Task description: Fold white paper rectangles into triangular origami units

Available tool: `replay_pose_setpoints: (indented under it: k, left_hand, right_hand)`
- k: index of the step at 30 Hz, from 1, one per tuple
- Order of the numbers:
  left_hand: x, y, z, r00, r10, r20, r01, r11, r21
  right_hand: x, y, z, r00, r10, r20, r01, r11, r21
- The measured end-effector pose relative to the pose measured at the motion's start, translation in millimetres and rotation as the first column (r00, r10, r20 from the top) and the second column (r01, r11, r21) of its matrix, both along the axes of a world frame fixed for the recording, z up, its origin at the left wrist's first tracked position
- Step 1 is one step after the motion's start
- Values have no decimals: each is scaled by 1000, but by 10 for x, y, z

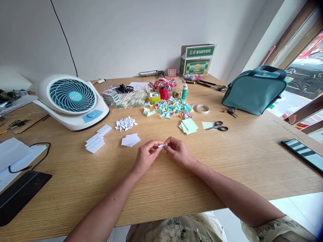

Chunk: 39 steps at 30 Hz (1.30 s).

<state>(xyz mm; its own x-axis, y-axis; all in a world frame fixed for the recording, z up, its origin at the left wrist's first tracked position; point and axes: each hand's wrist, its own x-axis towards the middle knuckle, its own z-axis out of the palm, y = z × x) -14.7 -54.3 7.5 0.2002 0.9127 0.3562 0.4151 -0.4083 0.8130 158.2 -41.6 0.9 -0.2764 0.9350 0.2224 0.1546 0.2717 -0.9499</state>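
Note:
Between my two hands is a small folded piece of white paper [162,145], pinched from both sides just above the table. My left hand [147,155] grips its left end with thumb and forefinger. On the other end, the fingers of my right hand [178,152] are closed the same way, partly hiding the paper. Left of my hands lies a small stack of white paper slips [130,140], with a pile of folded white paper pieces [126,123] behind it. More white strips [98,138] lie farther left. Pale green paper squares [188,126] sit beyond my right hand.
A white fan [73,101] stands at the left. Coloured folded paper pieces [174,108], a tape roll [203,108] and a glue bottle [184,92] are behind my hands. Scissors [219,126] lie to the right, near a teal bag [253,89] and a phone [304,156].

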Motion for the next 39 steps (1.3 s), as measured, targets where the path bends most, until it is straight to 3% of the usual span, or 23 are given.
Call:
replay_pose_setpoints:
  k: [6, 10, 15, 21, 26, 30, 39]
  left_hand:
    - [0, -28, 12, 996, 43, -81, -38, 998, 59]
    - [-3, -27, 43, 999, -45, 9, 46, 995, -86]
    - [-27, 7, 83, 970, -108, 220, 172, 939, -298]
    - [-109, 78, 103, 973, -138, 187, 209, 870, -446]
    - [-150, 95, 96, 958, -144, 248, 264, 780, -567]
    - [-145, 81, 111, 949, -122, 292, 285, 728, -624]
    - [-147, 97, 87, 946, -122, 301, 294, 717, -632]
  right_hand:
    - [-12, -47, 20, 999, -32, 44, 27, 993, 113]
    - [-10, -33, 14, 996, -72, 57, 63, 988, 143]
    - [1, -23, 34, 994, -84, 71, 74, 988, 133]
    - [34, -36, 62, 986, -54, 159, 15, 972, 234]
    - [56, -17, 47, 975, -9, 220, -50, 965, 259]
    - [65, -13, 36, 968, -11, 252, -65, 955, 290]
    - [77, -9, 20, 949, 38, 312, -131, 950, 285]
